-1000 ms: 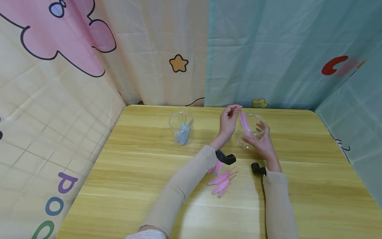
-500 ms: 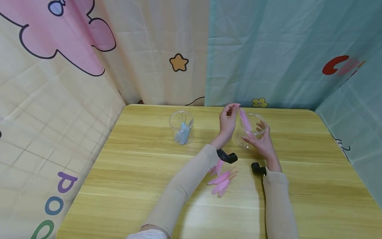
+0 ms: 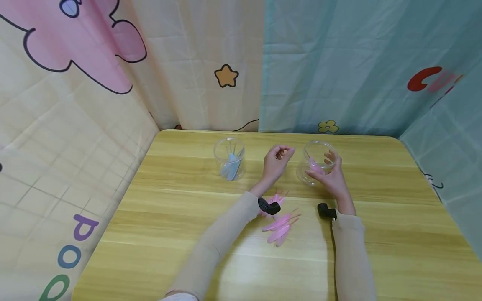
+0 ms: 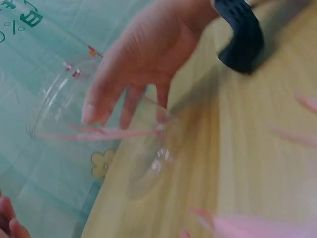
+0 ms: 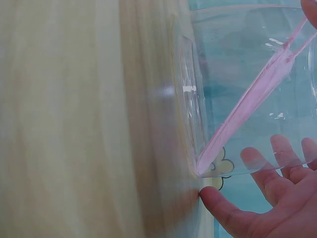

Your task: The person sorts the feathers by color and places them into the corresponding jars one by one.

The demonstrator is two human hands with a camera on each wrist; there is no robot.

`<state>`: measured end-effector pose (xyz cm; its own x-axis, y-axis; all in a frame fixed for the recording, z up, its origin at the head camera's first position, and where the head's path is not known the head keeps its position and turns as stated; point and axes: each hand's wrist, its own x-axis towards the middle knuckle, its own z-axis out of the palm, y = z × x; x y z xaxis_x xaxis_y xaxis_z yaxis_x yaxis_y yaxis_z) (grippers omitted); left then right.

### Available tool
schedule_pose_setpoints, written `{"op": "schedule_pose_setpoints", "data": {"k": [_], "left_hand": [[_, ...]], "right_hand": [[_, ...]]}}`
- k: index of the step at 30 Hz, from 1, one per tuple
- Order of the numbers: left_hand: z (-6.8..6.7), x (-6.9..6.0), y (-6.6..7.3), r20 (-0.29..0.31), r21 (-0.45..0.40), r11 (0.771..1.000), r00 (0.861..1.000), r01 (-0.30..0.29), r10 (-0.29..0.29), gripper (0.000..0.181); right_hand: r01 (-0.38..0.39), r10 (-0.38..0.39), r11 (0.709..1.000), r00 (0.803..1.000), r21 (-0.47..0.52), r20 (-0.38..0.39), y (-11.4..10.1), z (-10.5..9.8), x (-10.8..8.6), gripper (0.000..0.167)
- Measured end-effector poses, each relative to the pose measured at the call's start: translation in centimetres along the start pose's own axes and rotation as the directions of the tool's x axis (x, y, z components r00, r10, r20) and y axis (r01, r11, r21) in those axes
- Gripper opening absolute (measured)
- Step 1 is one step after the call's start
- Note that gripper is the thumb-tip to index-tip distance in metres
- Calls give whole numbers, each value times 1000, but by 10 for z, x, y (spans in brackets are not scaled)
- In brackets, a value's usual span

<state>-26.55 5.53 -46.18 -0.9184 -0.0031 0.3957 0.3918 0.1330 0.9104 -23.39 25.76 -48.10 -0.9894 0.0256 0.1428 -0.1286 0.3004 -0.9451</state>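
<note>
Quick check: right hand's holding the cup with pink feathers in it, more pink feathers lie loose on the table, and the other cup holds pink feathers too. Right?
Not quite: the other cup holds blue feathers, not pink ones, as the head view shows. The right hand does hold the cup with pink feathers, and loose pink feathers lie on the table.

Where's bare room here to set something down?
The table is bare left of the blue-feather cup and left sleeve, and right of the right sleeve. Crowded: between the sleeves, where pink feathers lie, and at the other cup, which the right hand holds.
</note>
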Motion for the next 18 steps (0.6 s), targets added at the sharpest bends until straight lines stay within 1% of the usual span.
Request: {"op": "schedule_pose_setpoints", "data": {"k": [1,2,3,4,5,7,8,11,12,15,17,18], "left_hand": [[-5,-3,-2,15,76,997,1000,11,-13,21],[-10,-7,-3,31,159,987,999,24,-29,22],[-15,-11,-5,49,242,970,997,39,-52,24],[-20,-15,-6,69,322,945,994,53,-79,25],[-25,-19,-7,90,399,914,990,66,-111,26],[-34,-26,-9,130,521,849,976,83,-175,28],[-37,-30,-10,149,569,818,969,80,-199,30],[-45,-39,-11,199,666,745,951,46,-237,34],[-47,-42,-11,212,684,728,947,33,-242,35],[-50,-48,-11,239,743,669,935,-2,-262,39],[-49,-52,-11,250,780,626,926,-19,-283,43],[-49,-54,-12,254,794,608,921,-24,-296,44]], "right_hand": [[0,0,1000,1000,1,1,0,0,0,102],[1,-1,1000,1000,2,2,0,0,0,102],[2,-2,1000,1000,4,3,0,-1,0,102],[1,-1,1000,1000,5,2,0,-1,1,102],[4,-4,1000,1000,6,3,0,-1,1,102],[6,-6,1000,1000,6,3,-1,-1,2,102],[5,-5,1000,1000,7,3,-1,-1,2,102],[-3,3,1000,1000,6,2,-2,-1,2,102],[-5,5,1000,1000,4,2,-3,-1,2,102],[-10,10,1000,1000,2,4,-4,-1,1,102],[-14,14,1000,1000,5,9,-5,-1,1,102],[-16,16,1000,1000,8,12,-6,-1,0,102]]}}
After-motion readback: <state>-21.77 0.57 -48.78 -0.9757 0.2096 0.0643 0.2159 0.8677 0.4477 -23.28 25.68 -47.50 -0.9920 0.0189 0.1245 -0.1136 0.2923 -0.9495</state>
